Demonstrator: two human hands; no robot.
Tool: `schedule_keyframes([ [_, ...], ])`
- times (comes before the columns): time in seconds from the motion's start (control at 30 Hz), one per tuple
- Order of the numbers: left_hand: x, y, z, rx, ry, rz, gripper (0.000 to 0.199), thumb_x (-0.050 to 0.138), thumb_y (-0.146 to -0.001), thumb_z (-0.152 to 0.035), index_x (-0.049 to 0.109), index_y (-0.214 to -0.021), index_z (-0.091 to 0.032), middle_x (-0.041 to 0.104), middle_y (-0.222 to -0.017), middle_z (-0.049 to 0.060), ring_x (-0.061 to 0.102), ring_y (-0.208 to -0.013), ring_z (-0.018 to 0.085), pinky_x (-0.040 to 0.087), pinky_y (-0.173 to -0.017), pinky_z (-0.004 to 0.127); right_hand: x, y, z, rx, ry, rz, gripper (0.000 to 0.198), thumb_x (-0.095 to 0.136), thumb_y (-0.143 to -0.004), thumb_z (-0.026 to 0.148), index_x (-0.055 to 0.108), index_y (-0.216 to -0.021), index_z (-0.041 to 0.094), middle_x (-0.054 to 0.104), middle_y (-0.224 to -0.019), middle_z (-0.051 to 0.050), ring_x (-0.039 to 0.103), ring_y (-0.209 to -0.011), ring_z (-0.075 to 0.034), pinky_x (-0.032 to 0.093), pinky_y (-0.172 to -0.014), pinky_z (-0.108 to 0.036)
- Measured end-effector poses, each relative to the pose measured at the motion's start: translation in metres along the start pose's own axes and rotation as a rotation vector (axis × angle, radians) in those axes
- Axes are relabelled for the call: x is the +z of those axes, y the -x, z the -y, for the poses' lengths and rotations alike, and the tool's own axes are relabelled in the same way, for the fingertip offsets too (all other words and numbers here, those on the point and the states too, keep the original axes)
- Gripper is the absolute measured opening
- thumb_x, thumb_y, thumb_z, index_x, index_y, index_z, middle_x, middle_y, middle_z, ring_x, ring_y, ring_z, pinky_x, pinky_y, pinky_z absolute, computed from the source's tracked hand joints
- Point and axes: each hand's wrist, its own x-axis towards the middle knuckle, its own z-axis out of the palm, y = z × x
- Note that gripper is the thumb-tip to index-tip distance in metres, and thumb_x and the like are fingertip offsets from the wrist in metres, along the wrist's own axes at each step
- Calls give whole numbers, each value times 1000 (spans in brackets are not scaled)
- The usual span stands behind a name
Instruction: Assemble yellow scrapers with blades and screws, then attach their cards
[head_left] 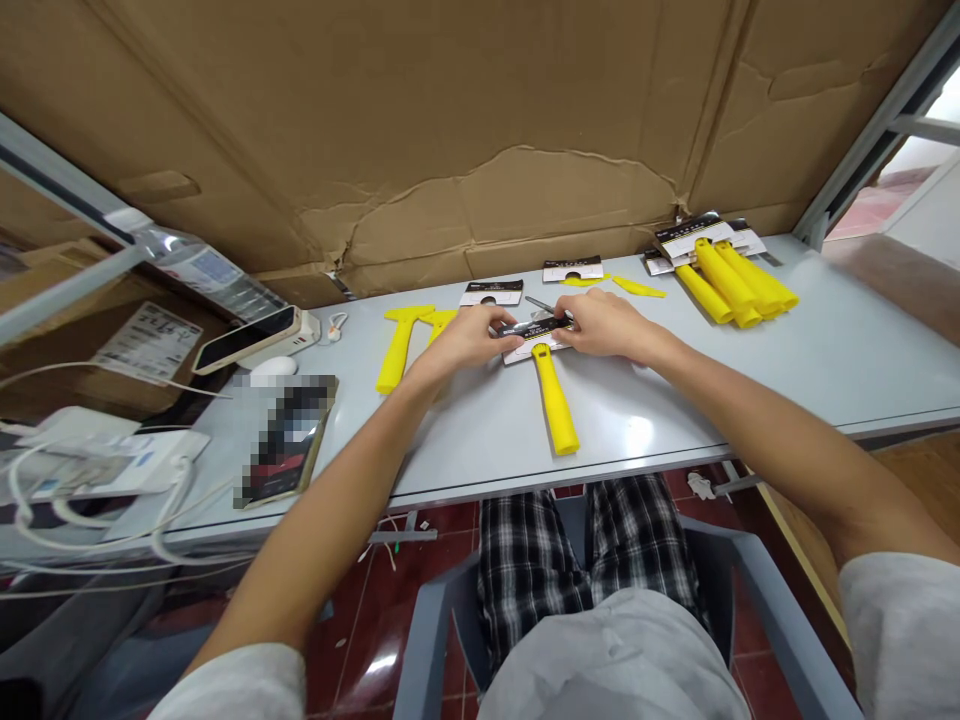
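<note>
A yellow-handled scraper (556, 405) lies in front of me, its wide head covered by a black-and-white card sleeve (519, 350). The fingers of my left hand (474, 340) are closed on the sleeve's left end. At the other end, my right hand (602, 325) grips the sleeve with thumb and fingers. A slim dark tool (540, 304) sticks out by the right fingers; its kind is unclear. Bare yellow scrapers (396, 352) lie left of my left hand, one partly hidden by it. Beyond the hands are two more card sleeves (491, 292) and a flat yellow piece (637, 287).
Several sleeved scrapers (739, 285) are piled at the back right. On the left are a phone (319, 440), a power bank with another phone (251, 342), a plastic bottle (199, 265) and white cables (180, 500). A cardboard wall (480, 120) backs the table.
</note>
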Motion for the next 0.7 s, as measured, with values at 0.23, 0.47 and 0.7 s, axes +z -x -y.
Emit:
schedule_keyframes([
  [0.23,8,7,-7,-23,20,-85,29,89,-80,-35,85,-108,-25,78,-87,8,67,-78,29,51,-83,43,-2,-1,-1,0,32,-7,38,59,-102,47,76,-128,25,72,-119,-16,67,-112,-32,48,-95,-40],
  [0.47,11,3,-4,-18,4,-74,28,85,-82,-32,83,-109,-24,81,-98,10,68,-80,30,50,-84,44,0,1,-1,8,41,-21,39,55,-103,45,76,-129,25,72,-120,-16,67,-108,-31,49,-96,-43],
  [0.7,13,1,6,38,24,-163,19,79,-89,-33,82,-106,-24,79,-112,15,68,-101,37,49,-105,50,-5,0,-3,-14,8,-43,42,52,-105,40,73,-136,23,73,-119,-17,67,-110,-32,49,-96,-43],
])
